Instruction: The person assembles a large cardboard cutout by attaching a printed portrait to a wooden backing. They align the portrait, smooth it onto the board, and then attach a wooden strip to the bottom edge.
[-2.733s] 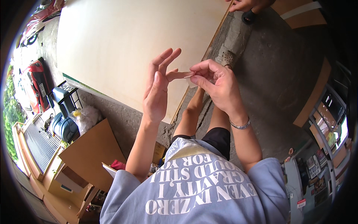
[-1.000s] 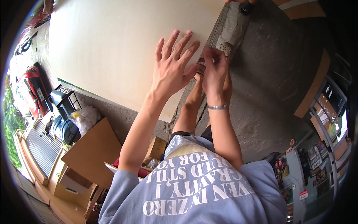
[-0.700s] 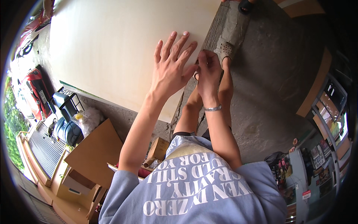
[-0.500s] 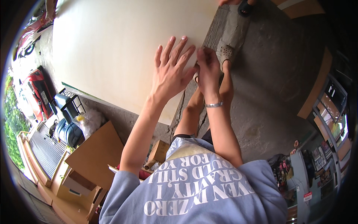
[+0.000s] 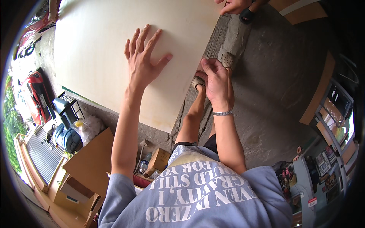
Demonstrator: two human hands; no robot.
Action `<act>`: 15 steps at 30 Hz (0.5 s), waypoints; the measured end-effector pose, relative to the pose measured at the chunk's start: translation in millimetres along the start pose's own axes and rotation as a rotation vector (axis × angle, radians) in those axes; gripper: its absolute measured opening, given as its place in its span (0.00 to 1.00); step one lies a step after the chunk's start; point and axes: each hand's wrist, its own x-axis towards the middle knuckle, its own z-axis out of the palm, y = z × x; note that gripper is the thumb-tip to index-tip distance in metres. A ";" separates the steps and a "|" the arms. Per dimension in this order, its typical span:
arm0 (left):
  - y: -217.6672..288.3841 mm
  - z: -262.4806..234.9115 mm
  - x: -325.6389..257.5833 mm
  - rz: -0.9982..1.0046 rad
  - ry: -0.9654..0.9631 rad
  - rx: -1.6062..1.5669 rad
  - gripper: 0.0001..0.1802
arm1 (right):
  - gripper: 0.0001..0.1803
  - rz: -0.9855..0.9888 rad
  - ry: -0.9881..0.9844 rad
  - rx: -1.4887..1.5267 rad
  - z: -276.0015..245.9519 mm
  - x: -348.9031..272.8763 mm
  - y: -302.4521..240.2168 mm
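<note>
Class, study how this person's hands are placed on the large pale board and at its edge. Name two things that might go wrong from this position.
1. The right hand works at the edge of the pale board, close beside a sandalled foot; if the board shifts, fingers or toes may get pinched.
2. The left hand rests flat with fingers spread, with no grip on the board, so the board might slide. Another person's hand at the far corner could move it unexpectedly.

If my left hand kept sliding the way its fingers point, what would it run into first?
Nothing, as far as the picture shows. The left hand lies flat and open on the pale board, fingers aimed at its far end. Only bare board lies ahead; another person's hand sits at the far corner, well off to the right.
</note>
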 end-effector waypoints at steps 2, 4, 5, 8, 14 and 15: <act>4.4 5.4 -1.4 -0.009 -0.009 0.002 0.40 | 0.07 -0.044 0.034 -0.004 1.9 -0.6 3.6; 6.7 10.1 -0.9 -0.020 -0.037 0.026 0.41 | 0.08 -0.022 0.024 0.085 3.7 2.1 10.5; 7.0 11.6 0.0 -0.009 -0.009 -0.017 0.39 | 0.09 -0.046 -0.025 0.165 3.6 2.7 15.2; 14.2 10.6 -4.3 0.053 -0.013 0.009 0.37 | 0.09 -0.059 0.015 0.191 -0.4 8.2 31.4; 84.5 18.1 -56.9 0.048 -0.029 -0.053 0.31 | 0.08 0.014 -0.077 0.270 -22.5 19.0 39.5; 89.2 21.2 -61.7 -0.009 -0.056 -0.002 0.30 | 0.09 0.037 -0.049 0.177 -25.4 20.8 30.8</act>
